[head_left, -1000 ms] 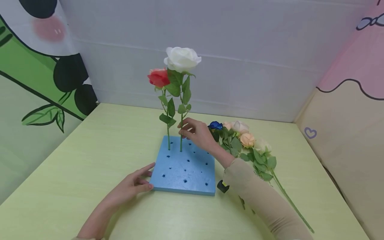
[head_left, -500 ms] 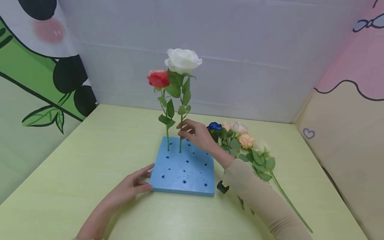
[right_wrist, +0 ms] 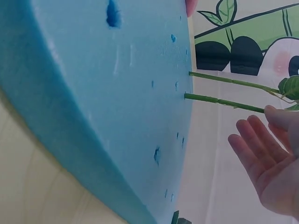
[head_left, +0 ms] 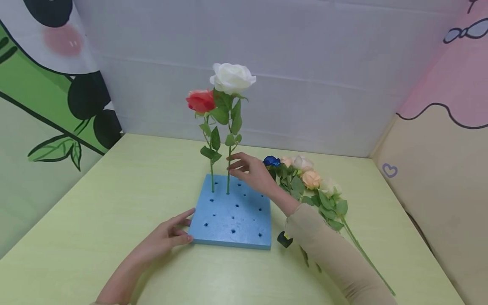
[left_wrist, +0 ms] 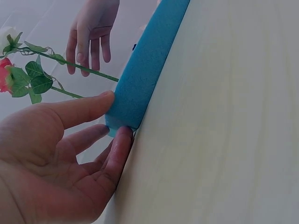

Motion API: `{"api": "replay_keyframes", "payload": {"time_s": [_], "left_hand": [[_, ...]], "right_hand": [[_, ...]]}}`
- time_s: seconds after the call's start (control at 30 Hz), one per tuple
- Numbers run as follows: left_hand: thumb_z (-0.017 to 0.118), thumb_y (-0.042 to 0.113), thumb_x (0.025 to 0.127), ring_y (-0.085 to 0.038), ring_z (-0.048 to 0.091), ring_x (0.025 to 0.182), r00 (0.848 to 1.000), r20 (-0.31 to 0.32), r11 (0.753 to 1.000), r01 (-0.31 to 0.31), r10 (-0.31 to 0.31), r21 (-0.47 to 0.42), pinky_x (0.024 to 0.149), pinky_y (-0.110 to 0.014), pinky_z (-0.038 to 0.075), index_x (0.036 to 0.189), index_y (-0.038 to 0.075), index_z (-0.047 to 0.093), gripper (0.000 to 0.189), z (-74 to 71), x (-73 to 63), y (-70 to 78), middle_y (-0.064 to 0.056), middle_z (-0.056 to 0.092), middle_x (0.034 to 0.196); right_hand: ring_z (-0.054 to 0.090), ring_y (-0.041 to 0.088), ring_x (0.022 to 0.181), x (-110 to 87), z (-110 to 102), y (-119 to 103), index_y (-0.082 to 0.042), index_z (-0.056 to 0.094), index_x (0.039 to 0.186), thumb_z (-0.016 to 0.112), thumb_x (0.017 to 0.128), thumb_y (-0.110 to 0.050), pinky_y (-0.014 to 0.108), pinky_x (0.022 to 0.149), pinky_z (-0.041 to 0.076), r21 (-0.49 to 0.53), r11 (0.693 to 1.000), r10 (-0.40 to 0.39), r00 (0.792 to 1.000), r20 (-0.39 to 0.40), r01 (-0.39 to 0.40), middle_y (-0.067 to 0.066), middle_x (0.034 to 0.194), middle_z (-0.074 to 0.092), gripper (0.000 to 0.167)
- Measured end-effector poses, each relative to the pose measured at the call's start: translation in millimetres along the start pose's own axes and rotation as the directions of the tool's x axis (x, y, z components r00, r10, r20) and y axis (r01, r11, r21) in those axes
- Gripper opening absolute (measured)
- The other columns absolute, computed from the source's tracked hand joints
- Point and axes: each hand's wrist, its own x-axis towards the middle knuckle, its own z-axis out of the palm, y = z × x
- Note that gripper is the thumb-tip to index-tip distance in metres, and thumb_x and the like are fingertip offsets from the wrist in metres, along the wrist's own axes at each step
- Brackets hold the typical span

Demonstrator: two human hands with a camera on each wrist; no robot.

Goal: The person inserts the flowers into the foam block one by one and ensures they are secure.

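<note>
A light-blue foam block (head_left: 244, 235) with several holes lies on the table. A white rose (head_left: 232, 79) and a red rose (head_left: 200, 101) stand upright in its back-left holes. My right hand (head_left: 256, 173) is at the white rose's lower stem, thumb and forefinger beside it. Its fingers look loosened and fairly straight in the left wrist view. In the right wrist view the thumb covers part of that stem (right_wrist: 219, 100). My left hand (head_left: 162, 239) rests its relaxed fingertips against the block's left edge; the left wrist view shows them touching its side (left_wrist: 140, 77).
To the right of the block lie several roses: a blue rose (head_left: 272, 161), a peach rose (head_left: 311, 179) and pale ones, with leafy stems. A small black object (head_left: 284, 239) lies beside the block's front right. Behind the table (head_left: 152, 169) hangs a pale backdrop (head_left: 305, 106).
The whole head view shifts slightly. My right fingertips draw back a little from the white rose's stem. Both roses stay upright and my left hand stays at the block.
</note>
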Motion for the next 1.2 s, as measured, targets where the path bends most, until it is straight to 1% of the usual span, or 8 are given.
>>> {"api": "replay_keyframes", "payload": {"time_s": [0.23, 0.33, 0.5, 0.63, 0.77, 0.87, 1.03, 1.2], "left_hand": [[0.07, 0.02, 0.091, -0.019, 0.063, 0.1, 1.0, 0.003, 1.0, -0.013, 0.013, -0.005, 0.079, -0.031, 0.043, 0.156, 0.015, 0.031, 0.076, -1.1, 1.8, -3.0, -0.024, 0.049, 0.142], [0.07, 0.02, 0.091, -0.019, 0.063, 0.101, 1.0, 0.006, 1.0, -0.016, 0.016, -0.009, 0.078, -0.032, 0.044, 0.156, 0.014, 0.031, 0.076, -1.6, 1.6, -5.1, -0.024, 0.049, 0.142], [0.07, 0.019, 0.091, -0.019, 0.063, 0.102, 1.0, 0.006, 1.0, -0.012, 0.012, -0.01, 0.077, -0.032, 0.043, 0.156, 0.014, 0.03, 0.077, -1.8, 1.1, -6.5, -0.024, 0.049, 0.142], [0.071, 0.019, 0.091, -0.02, 0.063, 0.102, 1.0, 0.006, 1.0, -0.007, 0.007, -0.01, 0.081, -0.033, 0.043, 0.156, 0.014, 0.031, 0.076, -1.2, 0.1, -5.0, -0.024, 0.049, 0.142], [0.07, 0.02, 0.091, -0.019, 0.063, 0.101, 1.0, 0.008, 1.0, -0.003, 0.003, -0.008, 0.084, -0.034, 0.043, 0.156, 0.014, 0.031, 0.076, -0.3, -0.8, -2.8, -0.024, 0.049, 0.142], [0.07, 0.019, 0.091, -0.019, 0.063, 0.101, 1.0, 0.006, 1.0, -0.002, 0.002, -0.01, 0.085, -0.034, 0.044, 0.156, 0.014, 0.031, 0.076, -0.2, -0.7, -1.5, -0.024, 0.049, 0.142], [0.07, 0.018, 0.091, -0.019, 0.063, 0.101, 1.0, 0.006, 1.0, -0.005, 0.005, -0.01, 0.086, -0.033, 0.044, 0.156, 0.014, 0.031, 0.076, -0.4, 0.1, -0.7, -0.024, 0.049, 0.142], [0.07, 0.019, 0.091, -0.019, 0.064, 0.101, 1.0, 0.005, 1.0, -0.011, 0.011, -0.009, 0.087, -0.033, 0.045, 0.156, 0.014, 0.031, 0.076, -0.5, 1.7, -1.0, -0.024, 0.049, 0.142]], "right_hand": [[0.069, 0.026, 0.109, -11.0, -9, 2, -0.011, 0.058, 0.133, 0.062, 0.098, -0.015, 0.039, 0.09, 0.055, -0.045, 0.998, -0.054, 0.998, -0.045, 0.052, 0.014, 0.122, 0.069, 0.036], [0.067, 0.027, 0.112, -15.9, -13, 1, -0.009, 0.059, 0.132, 0.063, 0.097, -0.015, 0.04, 0.092, 0.055, -0.045, 0.998, -0.045, 0.997, -0.061, 0.042, 0.013, 0.123, 0.068, 0.035], [0.063, 0.029, 0.12, -23.7, -17, 1, -0.009, 0.058, 0.133, 0.064, 0.096, -0.017, 0.04, 0.098, 0.052, -0.038, 0.999, -0.028, 0.997, -0.068, 0.026, 0.012, 0.13, 0.065, 0.038], [0.062, 0.027, 0.123, -31.8, -21, 1, -0.012, 0.057, 0.134, 0.066, 0.095, -0.019, 0.044, 0.103, 0.049, -0.058, 0.998, -0.027, 0.997, -0.067, 0.023, 0.01, 0.133, 0.064, 0.04], [0.06, 0.027, 0.125, -40.4, -25, 4, -0.015, 0.057, 0.135, 0.067, 0.095, -0.021, 0.047, 0.104, 0.048, -0.089, 0.995, -0.042, 0.997, -0.06, 0.036, 0.008, 0.134, 0.063, 0.042], [0.059, 0.029, 0.126, -47.0, -28, 6, -0.013, 0.056, 0.136, 0.067, 0.095, -0.02, 0.048, 0.104, 0.047, -0.093, 0.994, -0.061, 0.996, -0.059, 0.056, 0.008, 0.135, 0.062, 0.043], [0.059, 0.03, 0.126, -59.2, -37, 6, -0.009, 0.056, 0.136, 0.068, 0.093, -0.015, 0.049, 0.105, 0.046, -0.09, 0.994, -0.075, 0.994, -0.085, 0.068, 0.011, 0.136, 0.062, 0.045], [0.056, 0.029, 0.129, -72.5, -51, 4, -0.01, 0.055, 0.138, 0.067, 0.094, -0.014, 0.049, 0.107, 0.045, -0.112, 0.992, -0.062, 0.993, -0.104, 0.051, 0.01, 0.137, 0.061, 0.046]]}}
